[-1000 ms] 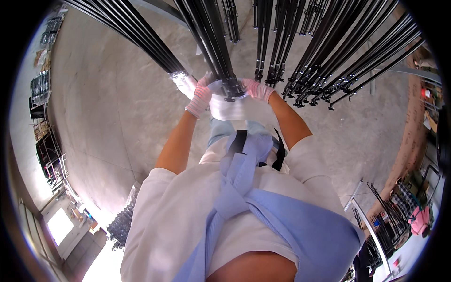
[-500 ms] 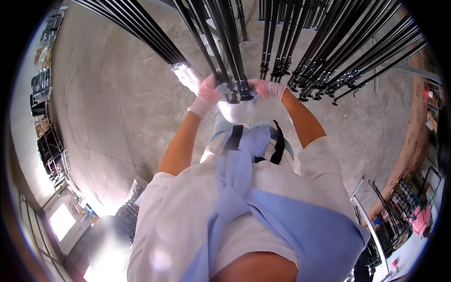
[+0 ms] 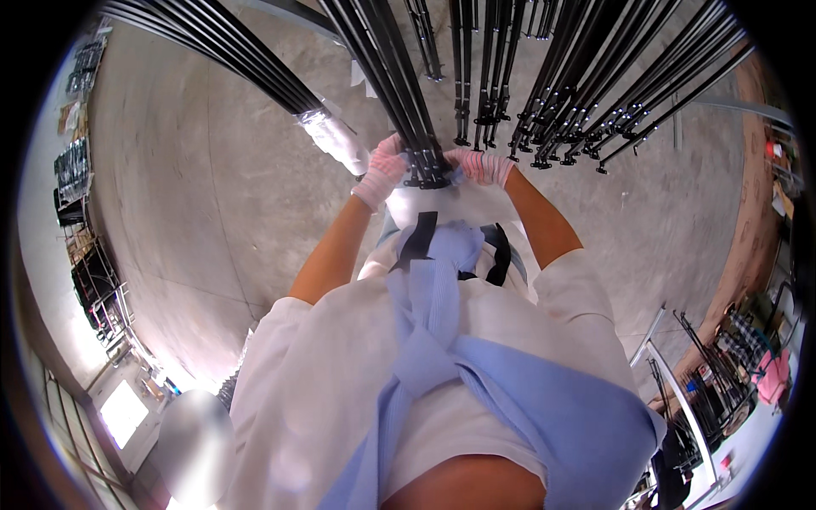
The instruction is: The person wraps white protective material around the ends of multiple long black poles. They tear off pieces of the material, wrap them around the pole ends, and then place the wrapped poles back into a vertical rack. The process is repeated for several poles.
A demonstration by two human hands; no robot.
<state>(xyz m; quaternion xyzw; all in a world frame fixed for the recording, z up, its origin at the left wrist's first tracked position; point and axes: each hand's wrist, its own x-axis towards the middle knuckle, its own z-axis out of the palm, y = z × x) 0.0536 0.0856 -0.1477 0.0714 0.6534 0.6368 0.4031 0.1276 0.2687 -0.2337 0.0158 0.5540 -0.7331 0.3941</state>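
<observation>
Both hands wear striped pink-and-white gloves; the left hand [image 3: 382, 175] and right hand [image 3: 484, 167] flank the lower end of a black tube bundle [image 3: 393, 89]. Fingers are partly hidden; whether either closes on tubes or on the translucent white sheet [image 3: 455, 206] below cannot be determined. Marks on the brown band [image 3: 738, 225] at right: too small to read. A plastic-wrapped end [image 3: 334, 140] sits just beside the left hand; other black tubes [image 3: 578, 89] hang near the right. Concrete floor [image 3: 200, 183] extends leftward.
</observation>
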